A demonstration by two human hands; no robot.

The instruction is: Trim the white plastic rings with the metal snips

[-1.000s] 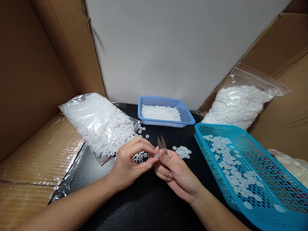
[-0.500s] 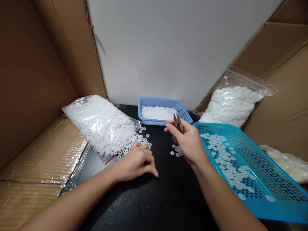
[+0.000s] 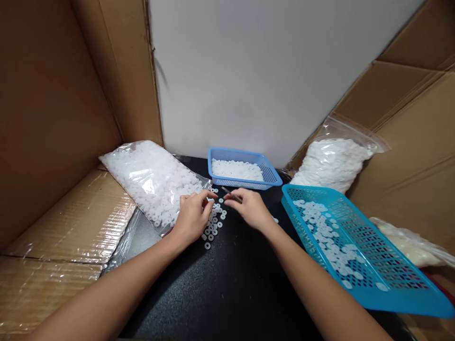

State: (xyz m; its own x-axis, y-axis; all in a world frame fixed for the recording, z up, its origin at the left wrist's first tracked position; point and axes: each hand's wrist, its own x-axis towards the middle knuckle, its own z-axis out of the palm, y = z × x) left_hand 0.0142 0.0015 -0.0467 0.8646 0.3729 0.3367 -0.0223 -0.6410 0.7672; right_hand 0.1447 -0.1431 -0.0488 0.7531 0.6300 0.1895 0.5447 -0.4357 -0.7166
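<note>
My right hand [image 3: 251, 208] is closed around a pair of small dark metal snips [image 3: 234, 196], with their tip toward the left. My left hand [image 3: 194, 215] is just across from it, with thumb and index finger curved and a little apart. I can make out nothing between those fingers. Beneath and beside my left hand lies a loose pile of white plastic washers [image 3: 214, 225] on the black table. The mouth of a clear bag of washers [image 3: 156, 177] reaches the pile from the left.
A small blue basket [image 3: 272, 177] of white washers stands at the back. To the right, a larger turquoise basket [image 3: 401, 298] holds white discs. Behind it leans a zip bag of white pieces [image 3: 329, 163], with another bag [image 3: 405, 241] farther right. Cardboard [image 3: 46, 222] borders the left.
My right hand has moved left and away from me with the snips, toward the loose washers. My left hand has moved forward to the pile and lifted its fingers. The view has shifted slightly.
</note>
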